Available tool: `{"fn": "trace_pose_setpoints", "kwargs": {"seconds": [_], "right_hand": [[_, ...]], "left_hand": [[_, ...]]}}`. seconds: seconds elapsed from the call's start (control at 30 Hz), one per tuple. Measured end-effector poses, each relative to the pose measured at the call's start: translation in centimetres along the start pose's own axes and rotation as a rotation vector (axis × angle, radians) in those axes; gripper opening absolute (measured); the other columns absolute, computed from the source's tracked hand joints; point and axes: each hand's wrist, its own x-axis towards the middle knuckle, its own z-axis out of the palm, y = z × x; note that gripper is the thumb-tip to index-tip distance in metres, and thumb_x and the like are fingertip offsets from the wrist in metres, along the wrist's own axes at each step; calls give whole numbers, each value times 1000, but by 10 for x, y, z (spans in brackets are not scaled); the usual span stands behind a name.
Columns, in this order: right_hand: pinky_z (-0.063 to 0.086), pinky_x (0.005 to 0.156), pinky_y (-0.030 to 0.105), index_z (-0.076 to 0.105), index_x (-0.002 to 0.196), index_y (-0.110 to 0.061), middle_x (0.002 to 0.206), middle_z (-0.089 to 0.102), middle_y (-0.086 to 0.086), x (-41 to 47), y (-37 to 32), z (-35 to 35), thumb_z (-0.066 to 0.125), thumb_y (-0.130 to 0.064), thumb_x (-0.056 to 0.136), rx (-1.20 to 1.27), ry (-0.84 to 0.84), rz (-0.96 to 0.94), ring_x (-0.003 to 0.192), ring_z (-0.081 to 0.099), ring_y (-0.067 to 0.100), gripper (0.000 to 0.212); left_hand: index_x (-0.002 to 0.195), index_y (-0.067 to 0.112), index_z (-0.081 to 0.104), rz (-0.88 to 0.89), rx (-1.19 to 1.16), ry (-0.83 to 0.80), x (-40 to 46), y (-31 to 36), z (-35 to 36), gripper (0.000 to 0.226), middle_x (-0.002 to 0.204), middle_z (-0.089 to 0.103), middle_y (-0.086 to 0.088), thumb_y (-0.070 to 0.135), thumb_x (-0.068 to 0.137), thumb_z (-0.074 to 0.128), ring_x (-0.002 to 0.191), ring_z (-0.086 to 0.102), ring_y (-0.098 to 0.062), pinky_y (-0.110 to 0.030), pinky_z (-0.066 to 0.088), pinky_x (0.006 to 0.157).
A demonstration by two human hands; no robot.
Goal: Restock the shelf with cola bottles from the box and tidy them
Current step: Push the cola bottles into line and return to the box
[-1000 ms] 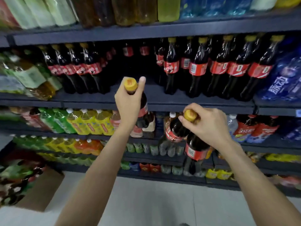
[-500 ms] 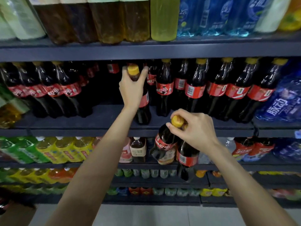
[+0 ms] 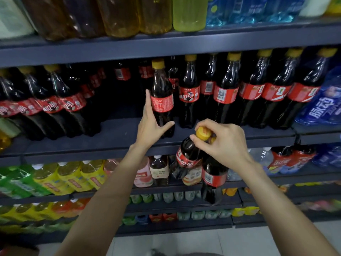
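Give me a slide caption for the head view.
Left hand steadies a cola bottle on the shelf; right hand holds two more.

Soft, even light falls from overhead; the shelf [image 3: 129, 137] recess left of the left hand [image 3: 151, 126] sinks into deep shadow. Small highlights glint on the cola bottles [image 3: 226, 89] above the right hand [image 3: 225, 143]. Far-left and far-right bottles smear with blur, and the shelf edges bow from wide-angle distortion.
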Motion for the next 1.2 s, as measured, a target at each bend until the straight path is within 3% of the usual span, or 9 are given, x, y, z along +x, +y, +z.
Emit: {"fn": "trace_pose_setpoints", "kwargs": {"seconds": [0.13,0.33,0.5,0.6,0.7,0.8,0.93,1.03,1.2], "right_hand": [[38,48,22,65,86,-27,52,43,-15,0,-2,-2,59,-51,80,-15,11,-3,50,44,2,25],[41,47,25,64,85,-27,51,46,-14,7,-6,-12,57,-53,80,-15,10,1,49,44,2,28],[40,49,22,64,85,-27,51,47,-14,15,-10,-13,59,-52,80,6,-1,0,49,45,2,25],[42,51,24,64,85,-27,52,45,-15,18,-12,-12,62,-50,80,32,-9,4,49,44,1,24],[45,52,27,63,86,-27,53,47,-15,24,-14,-11,60,-52,81,70,-18,5,50,46,2,25],[48,54,32,63,84,-28,52,52,-13,31,-21,-12,58,-54,79,115,-27,8,51,51,4,26],[51,59,33,63,103,-29,56,56,-8,41,-27,-19,64,-56,78,210,-42,-46,54,55,8,36],[46,57,26,62,114,-24,54,51,-8,46,-23,-26,67,-58,75,273,20,-92,50,50,10,52],[34,42,32,51,54,-11,46,42,-5,46,-18,-17,56,-36,92,236,267,-123,43,40,12,46]], "left_hand": [[148,30,-16,31,55,47,13,0,10,115,153,30,-7,54,77,71,125,51,-27,-46,52,86],[151,25,-4,-79,68,102,39,1,31,110,138,48,-14,39,77,76,118,54,-36,-51,47,92],[152,24,-3,-127,-77,83,32,7,30,105,152,27,-12,34,81,74,133,38,-30,-48,39,103],[149,29,12,-137,-407,81,2,24,15,87,154,17,-5,60,82,59,140,26,-19,-42,29,113],[142,37,25,-29,-543,-210,-49,37,-6,84,148,32,9,72,73,58,132,39,-6,-28,38,106],[138,61,10,28,-310,-490,-78,44,-17,95,139,34,36,61,66,73,129,40,6,-28,40,105],[137,61,10,60,-139,-328,-75,46,-26,92,122,48,38,60,68,71,118,55,-3,-40,49,98],[142,43,22,6,-325,-98,-64,43,-28,91,128,52,29,48,70,77,119,56,-6,-43,48,99],[143,27,29,-104,-389,281,-27,53,-19,94,125,60,12,37,68,84,114,59,-5,-43,50,97]]}}
